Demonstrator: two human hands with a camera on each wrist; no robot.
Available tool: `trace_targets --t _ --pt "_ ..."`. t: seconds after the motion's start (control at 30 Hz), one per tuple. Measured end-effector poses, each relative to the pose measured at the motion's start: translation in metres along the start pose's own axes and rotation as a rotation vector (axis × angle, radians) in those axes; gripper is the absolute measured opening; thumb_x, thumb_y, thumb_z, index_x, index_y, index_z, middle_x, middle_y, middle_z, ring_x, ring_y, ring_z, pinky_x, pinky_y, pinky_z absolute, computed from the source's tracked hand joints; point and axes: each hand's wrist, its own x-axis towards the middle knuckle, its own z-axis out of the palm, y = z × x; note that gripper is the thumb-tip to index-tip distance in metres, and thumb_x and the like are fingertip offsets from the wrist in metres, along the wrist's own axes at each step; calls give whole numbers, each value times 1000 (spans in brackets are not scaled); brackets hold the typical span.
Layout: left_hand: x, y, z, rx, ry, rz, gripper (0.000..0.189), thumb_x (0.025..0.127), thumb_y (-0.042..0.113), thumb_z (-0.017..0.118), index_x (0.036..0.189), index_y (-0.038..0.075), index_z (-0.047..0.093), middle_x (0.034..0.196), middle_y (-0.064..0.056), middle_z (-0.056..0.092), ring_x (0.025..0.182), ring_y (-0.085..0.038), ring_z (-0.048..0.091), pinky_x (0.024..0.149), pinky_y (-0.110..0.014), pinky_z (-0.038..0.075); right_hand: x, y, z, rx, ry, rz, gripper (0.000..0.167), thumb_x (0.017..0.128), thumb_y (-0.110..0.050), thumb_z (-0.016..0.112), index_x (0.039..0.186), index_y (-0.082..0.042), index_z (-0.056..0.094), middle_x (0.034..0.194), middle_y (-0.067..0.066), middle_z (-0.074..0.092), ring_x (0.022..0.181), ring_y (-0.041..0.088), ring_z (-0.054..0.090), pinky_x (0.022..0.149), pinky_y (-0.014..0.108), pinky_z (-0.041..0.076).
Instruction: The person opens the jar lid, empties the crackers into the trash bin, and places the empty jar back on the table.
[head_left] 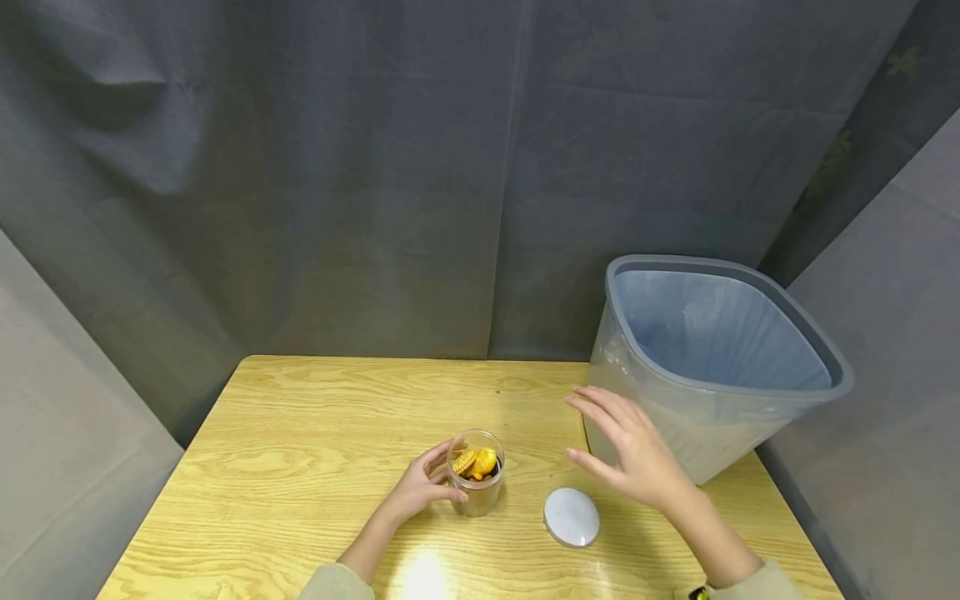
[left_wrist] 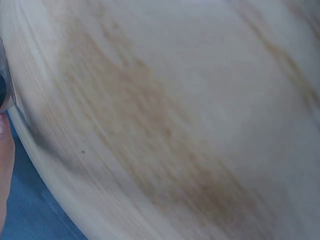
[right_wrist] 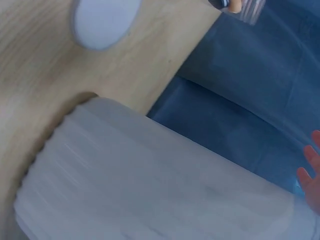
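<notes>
My left hand point(head_left: 420, 490) grips a clear open jar point(head_left: 480, 502) upright on the table, thumb across its near side and fingers curled behind. Inside the jar are yellow pieces point(head_left: 484, 462), one shaped like an ear of corn, over something dark. A finger point(left_wrist: 5, 165) and a sliver of the jar appear at the left edge of the left wrist view. To the right of the jar lies a round white lid point(head_left: 572, 518). My right hand point(head_left: 633, 454) hovers beyond the lid, holding nothing, fingers spread and loosely bent. Its fingers also show in the right wrist view.
A translucent waste bin point(head_left: 637, 398) with a grey rim point(head_left: 720, 265) stands at the table's back right, close behind my right hand. Dark grey curtain point(head_left: 390, 183) hangs beyond the back edge of the wooden table point(head_left: 315, 417). Pale panels point(head_left: 67, 433) flank both sides.
</notes>
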Motion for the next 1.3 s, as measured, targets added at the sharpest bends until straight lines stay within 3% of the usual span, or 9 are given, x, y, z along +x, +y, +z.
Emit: trace_targets --t 0.53,0.8,1.13,1.3 --pt "-1 3 0 -9 1 -6 88 68 15 80 141 8 32 145 -16 30 131 -37 28 105 -41 33 29 -8 -35 -24 151 -130 58 88 -52 49 128 -10 53 133 8 49 121 29 44 99 46 33" --pt "0 2 0 2 -1 -3 85 69 13 79 141 10 33 145 -14 30 132 -35 28 105 -41 32 33 1 -60 -51 139 -46 59 85 -49 56 128 -10 52 132 8 48 122 29 41 99 50 31" --pt "0 1 0 3 -8 4 83 70 11 78 141 11 34 145 -13 31 133 -35 27 106 -42 31 31 24 -89 -108 210 15 64 87 -57 47 128 -9 53 131 12 49 119 31 43 102 50 29" --pt "-1 7 1 -13 -8 -10 83 70 6 77 141 8 33 145 -15 31 132 -37 26 106 -43 31 27 37 -102 -116 236 75 58 83 -45 60 130 -12 51 131 12 50 119 33 43 101 53 30"
